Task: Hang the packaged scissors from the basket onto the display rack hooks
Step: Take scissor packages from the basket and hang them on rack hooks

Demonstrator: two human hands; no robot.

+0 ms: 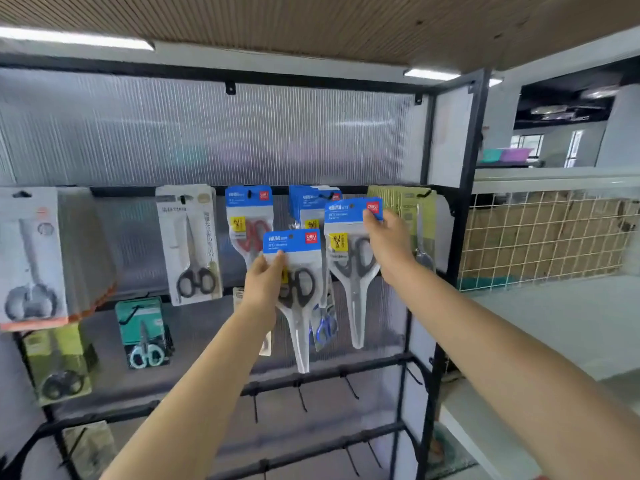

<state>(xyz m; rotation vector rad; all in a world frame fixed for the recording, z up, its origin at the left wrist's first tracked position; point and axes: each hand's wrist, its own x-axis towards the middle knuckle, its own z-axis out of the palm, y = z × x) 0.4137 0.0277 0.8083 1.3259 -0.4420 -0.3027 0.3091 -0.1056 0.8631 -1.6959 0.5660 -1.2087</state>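
My left hand grips a blue-topped pack of black-handled scissors by its left edge, held upright in front of the rack. My right hand pinches a second, matching pack at its top right corner, lifted up near the hook row. Behind it several blue-topped packs hang on a hook of the top rail. Another blue pack with red-handled scissors hangs to their left. The basket is out of view.
Other scissor packs hang along the rack: a white one, a grey stack, a teal one, green ones and a yellow-green one. Bare hooks jut from the lower rails. A white wire grid stands at right.
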